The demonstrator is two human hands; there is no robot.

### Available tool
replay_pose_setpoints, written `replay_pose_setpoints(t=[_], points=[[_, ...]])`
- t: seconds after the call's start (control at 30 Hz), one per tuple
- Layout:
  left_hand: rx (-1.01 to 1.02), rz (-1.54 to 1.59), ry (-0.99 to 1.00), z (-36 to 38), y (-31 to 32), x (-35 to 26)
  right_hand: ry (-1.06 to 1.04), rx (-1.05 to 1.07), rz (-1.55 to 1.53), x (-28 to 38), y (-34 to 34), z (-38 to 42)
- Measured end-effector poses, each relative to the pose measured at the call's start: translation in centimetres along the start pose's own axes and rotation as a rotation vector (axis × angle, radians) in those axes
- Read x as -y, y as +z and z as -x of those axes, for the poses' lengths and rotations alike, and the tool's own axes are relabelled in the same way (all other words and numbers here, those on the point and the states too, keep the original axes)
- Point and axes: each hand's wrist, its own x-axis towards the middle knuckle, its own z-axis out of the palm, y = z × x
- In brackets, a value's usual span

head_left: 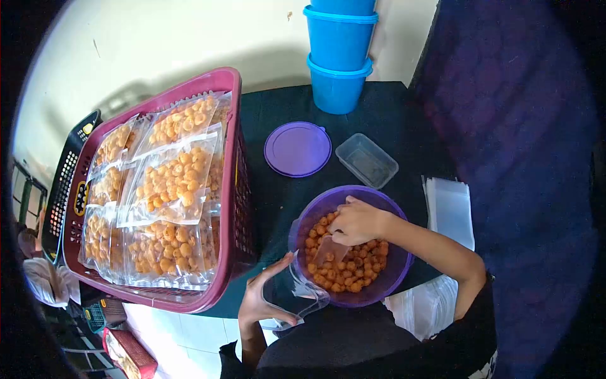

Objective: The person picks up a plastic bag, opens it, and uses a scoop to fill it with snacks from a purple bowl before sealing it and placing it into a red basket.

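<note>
My left hand [260, 302] grips a clear plastic bag [302, 292] by its edges, thumb and fingers spread with its mouth held wide. The bag is beside the near left rim of a purple tub [404, 264]. Inside the tub are many round orange-brown snack balls [350, 278]. Reaching into the tub from the right, my right hand [360, 221] is closed on a small translucent plastic scoop [331, 251], which lies among the snacks. The fingers partly hide the scoop's upper end.
A maroon basket [230, 189] of filled snack bags [170, 177] stands at left. Behind the tub are a purple lid [298, 149] and a clear rectangular container [367, 160]. Blue tubs [341, 50] are stacked against the wall. Stacks of clear bags [449, 211] lie at right.
</note>
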Motion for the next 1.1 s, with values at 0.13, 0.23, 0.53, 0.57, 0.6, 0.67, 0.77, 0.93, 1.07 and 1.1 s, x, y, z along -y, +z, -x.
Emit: replay_pose_setpoints(t=[0.13,0.23,0.53,0.57,0.6,0.67,0.77,0.93,1.07,1.1], points=[[-0.029,0.097,-0.011,0.8,0.1,0.1,-0.069,0.146,0.062,0.3,0.1,0.7],[-0.048,0.127,0.002,1.2,0.3,0.0,-0.062,0.271,0.101,0.6,-1.0,1.2],[-0.243,-0.040,0.061,-0.2,0.7,-3.5,-0.020,0.321,-0.228,-0.1,-1.6,1.8],[-0.219,-0.071,0.065,-0.5,0.8,-4.0,0.027,0.319,-0.320,-0.1,-2.1,1.7],[-0.218,-0.074,0.064,-0.5,1.1,-3.8,0.026,0.318,-0.322,-0.1,-2.7,1.8],[-0.248,-0.087,0.069,-0.4,1.5,-3.4,-0.006,0.251,-0.444,0.2,-3.8,2.3],[-0.271,-0.109,-0.017,-0.6,2.2,-4.2,0.051,0.235,-0.463,0.5,-4.9,2.7],[-0.277,-0.127,-0.022,-0.8,2.7,-4.5,0.055,0.179,-0.427,0.0,-6.3,3.6],[-0.243,-0.143,-0.044,-0.9,3.0,-4.4,0.074,0.073,-0.364,0.3,-9.8,4.6],[-0.229,-0.149,-0.072,-0.8,2.9,-4.3,0.065,0.013,-0.293,0.8,-10.8,4.7]])
